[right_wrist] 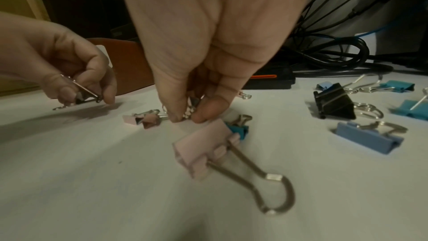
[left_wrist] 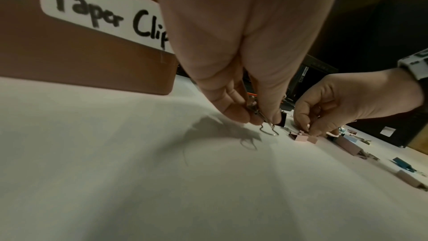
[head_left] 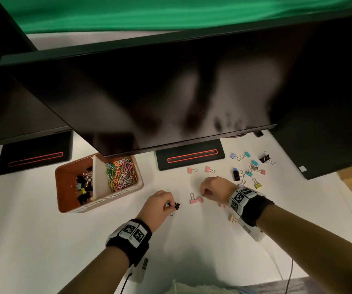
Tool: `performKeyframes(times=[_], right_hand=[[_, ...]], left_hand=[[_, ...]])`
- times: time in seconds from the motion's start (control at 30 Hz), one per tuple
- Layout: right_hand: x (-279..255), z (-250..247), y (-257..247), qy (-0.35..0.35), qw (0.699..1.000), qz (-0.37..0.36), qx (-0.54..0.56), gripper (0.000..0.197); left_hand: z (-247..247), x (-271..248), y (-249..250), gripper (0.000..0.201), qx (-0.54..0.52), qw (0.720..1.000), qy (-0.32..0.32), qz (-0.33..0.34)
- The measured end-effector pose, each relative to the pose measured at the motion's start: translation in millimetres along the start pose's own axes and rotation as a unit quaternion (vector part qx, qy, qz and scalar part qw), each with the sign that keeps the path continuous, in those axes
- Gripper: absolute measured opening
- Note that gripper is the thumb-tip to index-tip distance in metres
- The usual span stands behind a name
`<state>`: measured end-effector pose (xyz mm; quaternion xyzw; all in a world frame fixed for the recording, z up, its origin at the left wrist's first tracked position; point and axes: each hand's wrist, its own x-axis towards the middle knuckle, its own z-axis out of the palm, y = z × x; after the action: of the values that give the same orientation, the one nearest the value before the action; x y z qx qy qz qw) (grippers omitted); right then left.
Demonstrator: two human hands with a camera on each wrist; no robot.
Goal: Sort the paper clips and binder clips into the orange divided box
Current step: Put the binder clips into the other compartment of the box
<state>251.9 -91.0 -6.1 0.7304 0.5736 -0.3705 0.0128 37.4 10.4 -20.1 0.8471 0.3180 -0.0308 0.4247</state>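
Both hands pinch binder clips: left (head_left: 159, 204) black, right (head_left: 212, 188) apparently pink.

1. The divided box (head_left: 64, 187) stands on the counter (head_left: 43, 240), left of and behind the left hand's fingers (head_left: 168, 205).
2. One binder clip (head_left: 176, 206) sits at those fingers.
3. Two binder clips (head_left: 196, 200) lie at the right hand's fingers (head_left: 205, 193).
4. The scattered binder clips (head_left: 249, 168) lie right of and behind those fingers.
5. The monitor stand (head_left: 190, 159) stands behind both hands.

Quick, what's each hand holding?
Left hand: pinching a black binder clip.
Right hand: pinching a pink binder clip by its wire handle.
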Motion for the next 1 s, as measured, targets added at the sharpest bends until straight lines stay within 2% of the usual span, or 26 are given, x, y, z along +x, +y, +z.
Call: performKeyframes(times=[0.2, 0.37, 0.53, 0.8, 0.9, 1.0], right_hand=[[-1.9, 7.4, -5.3, 0.011, 0.999, -0.013, 0.035, 0.032], [-3.5, 7.7, -10.1, -0.002, 0.999, -0.016, 0.043, 0.028], [-0.9, 7.1, -16.6, -0.013, 1.000, -0.007, 0.008, 0.015], [-2.0, 2.5, -27.0, -0.031, 0.999, 0.014, -0.011, 0.016], [-6.0, -5.9, -46.1, -0.003, 1.000, -0.007, -0.003, 0.014], [-2.9, -24.6, -94.0, 0.035, 0.996, -0.067, 0.047, 0.015]], left_hand=[[-6.8, -11.8, -2.0, 0.008, -0.009, 1.000, 0.002, 0.013], [-13.8, -20.2, -8.7, 0.008, -0.015, 1.000, 0.003, 0.013], [-18.1, -26.5, -15.3, 0.008, -0.012, 1.000, 0.004, 0.012], [-42.9, -54.5, -8.9, 0.013, -0.056, 0.998, 0.017, 0.034], [-71.7, -78.2, -10.0, 0.014, -0.084, 0.995, 0.051, 0.034], [-112.7, -101.5, -17.9, 0.015, -0.094, 0.986, 0.137, 0.011]])
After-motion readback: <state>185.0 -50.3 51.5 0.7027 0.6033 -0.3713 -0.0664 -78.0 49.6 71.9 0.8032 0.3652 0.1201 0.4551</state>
